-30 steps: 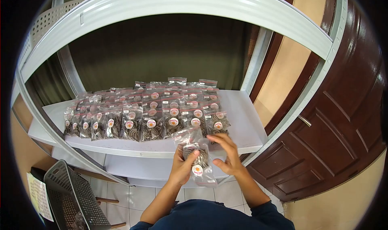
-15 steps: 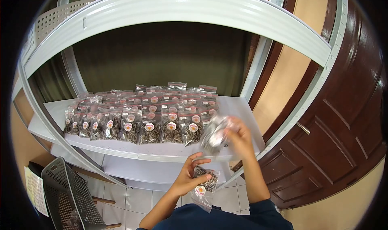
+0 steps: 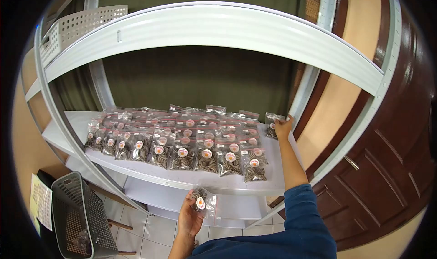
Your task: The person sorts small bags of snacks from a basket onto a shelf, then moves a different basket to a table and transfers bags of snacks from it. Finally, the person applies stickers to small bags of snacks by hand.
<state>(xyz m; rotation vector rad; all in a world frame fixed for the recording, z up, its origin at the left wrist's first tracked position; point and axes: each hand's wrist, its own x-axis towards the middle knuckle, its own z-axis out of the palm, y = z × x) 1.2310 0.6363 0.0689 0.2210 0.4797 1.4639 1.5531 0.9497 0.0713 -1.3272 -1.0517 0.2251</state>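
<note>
My left hand (image 3: 188, 219) holds a clear zip bag (image 3: 202, 201) of small striped curled pieces below the shelf's front edge. A round white-and-orange sticker shows on that bag. At the shelf's back right corner, my right hand (image 3: 283, 128) grips the edge of another stickered zip bag (image 3: 271, 130), which stands upright on the shelf. Its fingertips are partly turned away from me. Rows of similar zip bags (image 3: 206, 153) stand packed together on the white shelf (image 3: 141, 168). At the front right end of the rows stands one bag (image 3: 254, 164).
A white shelf beam (image 3: 218, 27) crosses above the bags, with a white perforated basket (image 3: 91, 20) at upper left. A grey basket (image 3: 86, 213) stands at lower left, beside a printed sheet (image 3: 42, 202). To the right is a brown door (image 3: 387, 159).
My right hand has moved from the shelf's front to its back right corner with a bag. Another bag now stands at the front right end. My left hand has shifted left with its bag.
</note>
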